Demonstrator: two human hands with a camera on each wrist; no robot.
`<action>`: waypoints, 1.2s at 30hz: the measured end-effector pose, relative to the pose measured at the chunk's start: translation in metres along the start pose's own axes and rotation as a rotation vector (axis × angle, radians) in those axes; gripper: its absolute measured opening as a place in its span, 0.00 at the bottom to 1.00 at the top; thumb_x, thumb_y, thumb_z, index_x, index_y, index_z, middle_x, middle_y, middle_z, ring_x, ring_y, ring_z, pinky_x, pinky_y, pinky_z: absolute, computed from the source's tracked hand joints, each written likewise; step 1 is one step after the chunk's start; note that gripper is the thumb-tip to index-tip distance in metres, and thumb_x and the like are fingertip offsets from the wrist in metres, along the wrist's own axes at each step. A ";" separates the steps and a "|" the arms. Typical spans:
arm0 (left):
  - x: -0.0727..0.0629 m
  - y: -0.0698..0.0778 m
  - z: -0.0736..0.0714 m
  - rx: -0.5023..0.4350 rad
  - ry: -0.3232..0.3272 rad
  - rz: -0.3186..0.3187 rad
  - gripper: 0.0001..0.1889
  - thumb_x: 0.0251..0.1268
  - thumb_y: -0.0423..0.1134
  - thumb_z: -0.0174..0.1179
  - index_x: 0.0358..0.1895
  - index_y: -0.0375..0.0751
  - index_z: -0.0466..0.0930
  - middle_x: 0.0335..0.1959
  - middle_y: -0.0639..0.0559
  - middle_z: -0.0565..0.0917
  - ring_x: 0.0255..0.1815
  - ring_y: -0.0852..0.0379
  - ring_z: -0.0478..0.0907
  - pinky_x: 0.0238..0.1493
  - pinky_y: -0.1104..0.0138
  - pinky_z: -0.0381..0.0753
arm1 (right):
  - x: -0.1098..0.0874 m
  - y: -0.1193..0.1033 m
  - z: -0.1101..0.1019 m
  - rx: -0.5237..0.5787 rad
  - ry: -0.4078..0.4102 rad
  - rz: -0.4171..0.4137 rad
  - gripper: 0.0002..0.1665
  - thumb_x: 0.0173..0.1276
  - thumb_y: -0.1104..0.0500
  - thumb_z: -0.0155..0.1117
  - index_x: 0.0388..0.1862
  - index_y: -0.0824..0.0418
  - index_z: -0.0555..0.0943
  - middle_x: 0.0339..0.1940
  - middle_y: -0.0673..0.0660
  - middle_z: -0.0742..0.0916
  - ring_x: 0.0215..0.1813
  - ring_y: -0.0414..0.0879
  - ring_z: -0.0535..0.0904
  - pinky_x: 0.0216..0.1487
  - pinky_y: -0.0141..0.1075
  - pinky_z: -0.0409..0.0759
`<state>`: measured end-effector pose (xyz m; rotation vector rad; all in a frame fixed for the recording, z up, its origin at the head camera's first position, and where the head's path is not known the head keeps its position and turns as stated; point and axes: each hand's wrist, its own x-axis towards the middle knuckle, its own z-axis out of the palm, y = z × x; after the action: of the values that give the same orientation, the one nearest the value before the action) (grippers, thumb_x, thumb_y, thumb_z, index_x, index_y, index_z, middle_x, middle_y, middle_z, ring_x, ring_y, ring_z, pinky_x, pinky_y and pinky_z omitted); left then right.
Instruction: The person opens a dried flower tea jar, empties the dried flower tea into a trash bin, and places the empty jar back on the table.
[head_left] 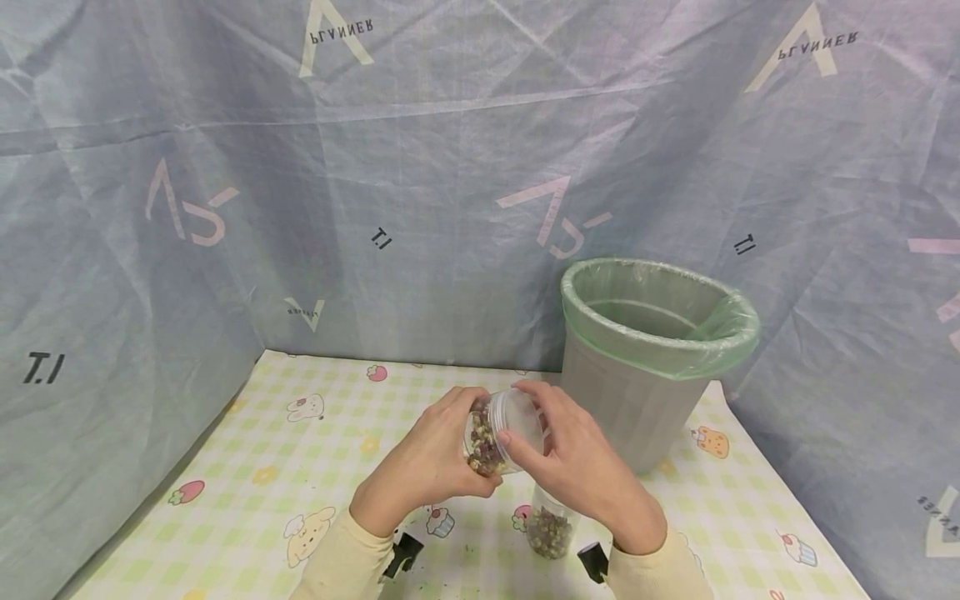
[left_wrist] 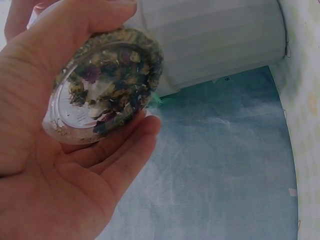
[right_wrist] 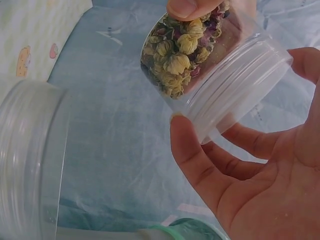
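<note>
A clear jar (head_left: 483, 440) of dried flower buds is tilted on its side above the table, between both hands. My left hand (head_left: 423, 462) grips its body near the base, thumb and fingers on opposite sides. On its mouth end sits a clear screw lid (right_wrist: 245, 82), which my right hand (head_left: 577, 454) holds by the rim with thumb and fingers. Through the jar's round bottom (left_wrist: 107, 85), yellowish and dark purple buds show in the left wrist view. Below the right hand, a second clear jar (head_left: 551, 532) with similar buds stands upright, its top partly hidden.
A grey bin (head_left: 622, 408) with a green liner (head_left: 675, 358) stands at the back right of the table. A checked cartoon cloth (head_left: 330, 450) covers the table, with small dark crumbs near the front. Grey-blue fabric (head_left: 420, 183) hangs behind and on both sides.
</note>
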<state>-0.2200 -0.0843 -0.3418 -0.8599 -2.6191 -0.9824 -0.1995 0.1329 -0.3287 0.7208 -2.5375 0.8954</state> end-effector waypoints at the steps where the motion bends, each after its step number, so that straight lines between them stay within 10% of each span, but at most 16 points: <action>1: 0.000 0.000 0.000 0.000 -0.001 0.000 0.47 0.37 0.45 0.82 0.68 0.44 0.70 0.57 0.55 0.77 0.54 0.58 0.78 0.56 0.58 0.82 | 0.000 0.000 0.000 0.000 -0.001 -0.004 0.37 0.72 0.40 0.67 0.73 0.52 0.71 0.53 0.52 0.83 0.36 0.43 0.78 0.35 0.31 0.78; 36: -0.001 -0.001 -0.001 0.006 -0.026 -0.005 0.48 0.39 0.46 0.82 0.70 0.42 0.69 0.60 0.54 0.78 0.58 0.55 0.78 0.59 0.57 0.81 | -0.003 0.002 -0.006 -0.011 -0.023 -0.242 0.43 0.67 0.51 0.70 0.79 0.44 0.64 0.69 0.47 0.76 0.61 0.45 0.75 0.56 0.43 0.79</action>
<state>-0.2196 -0.0861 -0.3414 -0.8708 -2.6453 -0.9699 -0.1975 0.1395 -0.3264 1.0135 -2.4059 0.7936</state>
